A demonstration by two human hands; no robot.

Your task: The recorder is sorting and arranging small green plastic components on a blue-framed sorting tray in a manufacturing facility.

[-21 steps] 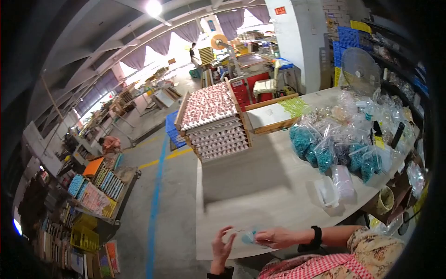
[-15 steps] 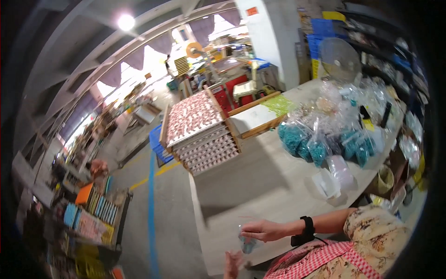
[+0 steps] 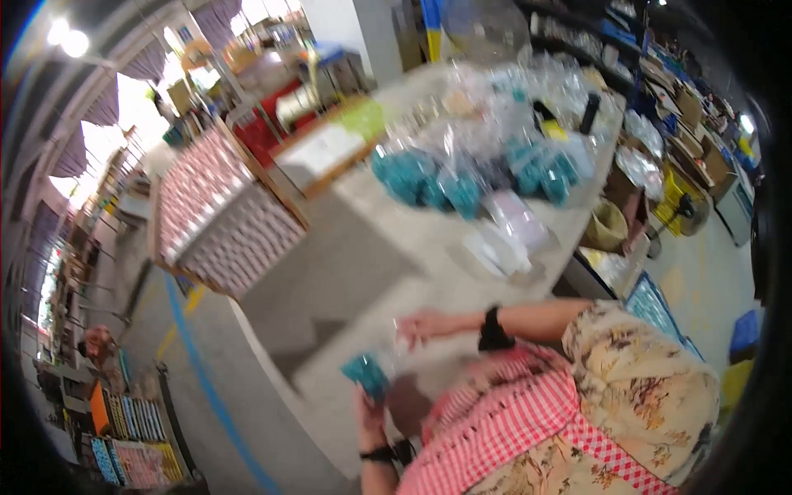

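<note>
A small clear plastic bag of teal pieces point(image 3: 365, 373) is gripped from below by my left hand point(image 3: 370, 417), near the table's front edge. To its upper right, my right hand point(image 3: 422, 327) is closed in a pinch. Between its fingertips there seems to be thin clear plastic, which looks like the bag's top end, though blur hides the join. Farther up the table lie several larger clear bags of teal pieces point(image 3: 458, 190), touching nothing of mine. What the pieces are is too blurred to tell.
A stack of trays with rows of pink and white pieces point(image 3: 210, 210) stands at the table's left edge. Behind it lies a wooden-framed board point(image 3: 318, 161). Clear plastic packaging point(image 3: 499, 247) lies in front of the bags. Boxes and shelves point(image 3: 701, 124) are at the right.
The view has swung right. Earlier my right hand held the teal bag and my left was beside it; now my left hand grips the bag and my right is at its upper end.
</note>
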